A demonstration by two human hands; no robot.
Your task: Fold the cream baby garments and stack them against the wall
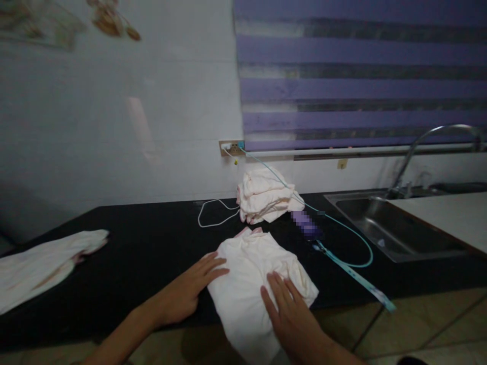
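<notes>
A white cloth garment [247,284] with pinkish edging at its far end lies on the black countertop [152,258], its near part hanging over the front edge. My left hand [194,286] rests at the garment's left side, fingers stretched out, the tips on the fabric. Flat on the right part of the cloth is my right hand [285,304], with its fingers spread. Neither hand grips the fabric. Behind the garment, against the wall, sits a stack of folded white cloths [264,195]. Another white garment [49,263] lies loosely at the left.
Right of the cloths lies a purple, partly pixelated object [304,225] with a teal strap [357,279]. A teal cable [342,225] and a white cable [201,215] run from the wall socket [232,147]. A steel sink [395,228] with a curved faucet [409,152] stands at right.
</notes>
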